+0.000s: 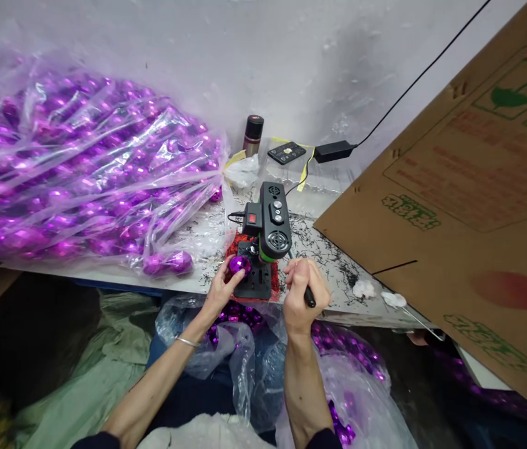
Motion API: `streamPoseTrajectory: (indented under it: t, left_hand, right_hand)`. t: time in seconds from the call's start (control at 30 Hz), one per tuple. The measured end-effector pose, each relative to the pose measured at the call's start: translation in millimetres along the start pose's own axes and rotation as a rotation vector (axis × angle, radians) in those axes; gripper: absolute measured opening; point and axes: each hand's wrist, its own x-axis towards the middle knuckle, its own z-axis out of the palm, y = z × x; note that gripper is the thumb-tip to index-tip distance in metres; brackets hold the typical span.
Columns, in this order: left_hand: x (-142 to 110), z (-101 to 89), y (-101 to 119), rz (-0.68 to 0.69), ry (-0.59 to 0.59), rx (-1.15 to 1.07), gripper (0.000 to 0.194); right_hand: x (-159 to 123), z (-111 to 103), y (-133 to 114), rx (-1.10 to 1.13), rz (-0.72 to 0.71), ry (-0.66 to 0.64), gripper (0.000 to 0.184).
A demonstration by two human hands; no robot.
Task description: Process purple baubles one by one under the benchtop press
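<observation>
My left hand (224, 284) has its fingers and thumb closed around a shiny purple ball (239, 264). The ball sits at the left side of a small black machine (275, 215) with round vents, over its slotted black base plate (259, 288). On the right, my right hand (307, 292) is wrapped in a fist around a black-ended handle (309, 297). Part of a metal rod shows between that fist and the machine; whether the two join is hidden. A box with a red switch (252, 218) is attached to the machine's left.
A large clear bag of purple balls (80, 168) covers the left of the table. Behind stand a dark bottle (253, 134), a black card-like item (286, 152) and a power adapter (334, 151). A big cardboard box (469, 218) leans in from the right. Black scraps litter the tabletop (333, 262).
</observation>
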Motion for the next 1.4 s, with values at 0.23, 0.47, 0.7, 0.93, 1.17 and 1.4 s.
streamPoseTrajectory:
  t: [0.23, 0.47, 0.7, 0.93, 1.17, 1.4]
  left_hand:
    - [4.8, 10.0, -19.9, 0.243, 0.000, 0.504, 0.061]
    - [12.1, 18.6, -24.1, 0.393, -0.028, 0.536, 0.060]
    - [11.6, 18.8, -27.1, 0.433, -0.081, 0.527, 0.062]
    - [13.1, 20.7, -28.9, 0.420, -0.080, 0.533, 0.062]
    - [11.0, 22.9, -32.2, 0.421, -0.059, 0.525, 0.057]
    - [9.4, 23.9, -31.0, 0.413, -0.066, 0.513, 0.058]
  right_hand:
    - [-6.1, -1.1, 2.6, -0.011, -0.030, 0.001, 0.041]
    - [-9.8, -0.5, 5.1, -0.012, -0.048, 0.002, 0.037]
    - [-9.9, -0.9, 5.4, -0.031, -0.071, 0.010, 0.035]
    - [-31.5, 2.9, 21.7, -0.047, -0.085, 0.036, 0.036]
    - [-61.1, 14.3, 51.0, -0.021, -0.130, 0.101, 0.039]
    - [-62.3, 18.1, 57.7, -0.003, -0.171, 0.156, 0.039]
